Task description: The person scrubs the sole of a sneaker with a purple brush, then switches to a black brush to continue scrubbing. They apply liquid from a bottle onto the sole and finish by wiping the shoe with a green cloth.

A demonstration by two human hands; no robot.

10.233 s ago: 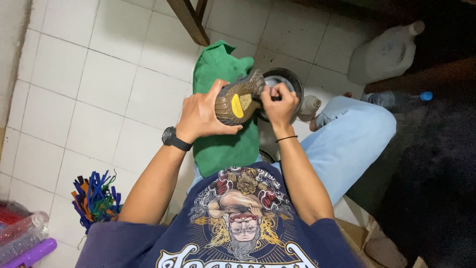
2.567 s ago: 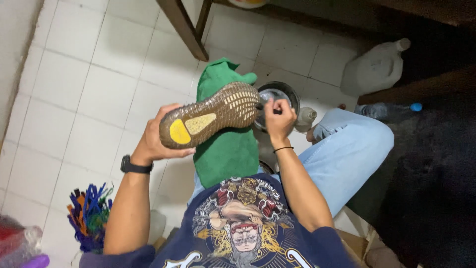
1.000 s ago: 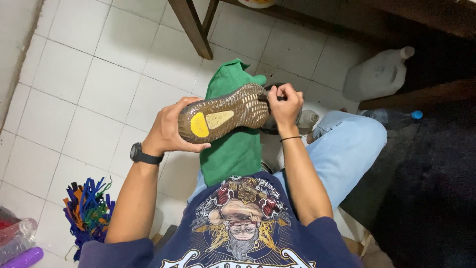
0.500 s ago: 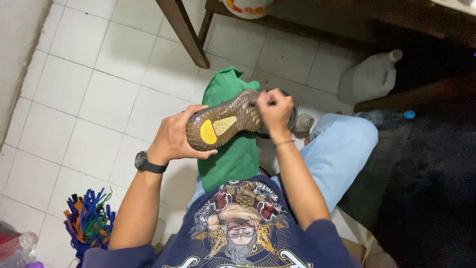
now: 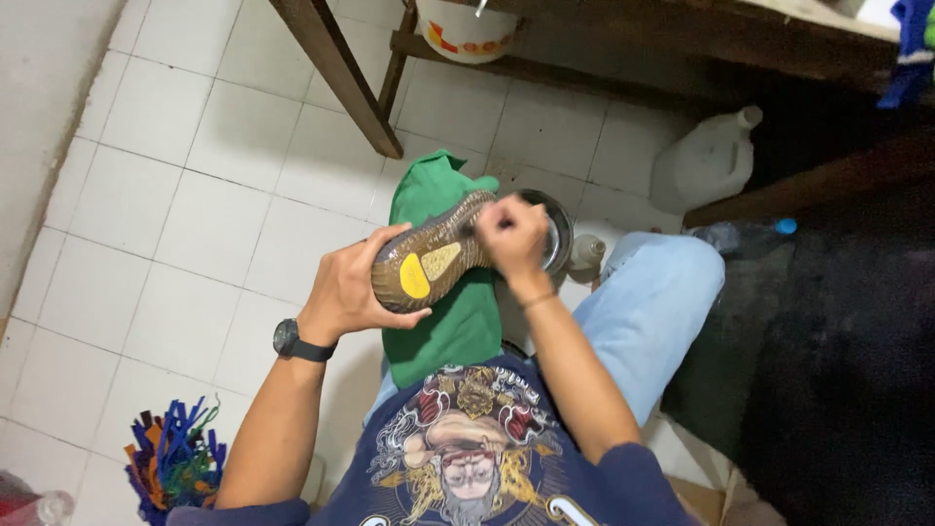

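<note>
My left hand (image 5: 351, 282) grips the heel end of a shoe (image 5: 429, 258), held sole-up; the sole is brown with a yellow patch. My right hand (image 5: 511, 229) is closed in a fist at the toe end of the sole, pressing on it; whatever it holds is hidden inside the fingers. A green cloth (image 5: 443, 326) lies across my lap under the shoe. Just behind my right hand sits a round metal bowl (image 5: 555, 229) on the floor.
White tiled floor all around. A white plastic jug (image 5: 706, 161) and a clear bottle with a blue cap (image 5: 745, 234) stand at the right. Wooden table legs (image 5: 341, 78) and a white bucket (image 5: 467, 29) are ahead. A multicoloured bristle bundle (image 5: 175, 458) lies at lower left.
The shoe has dropped lower and turned so the heel points nearer to me. My right hand stays at the toe end of the sole. The camera view shifted back.
</note>
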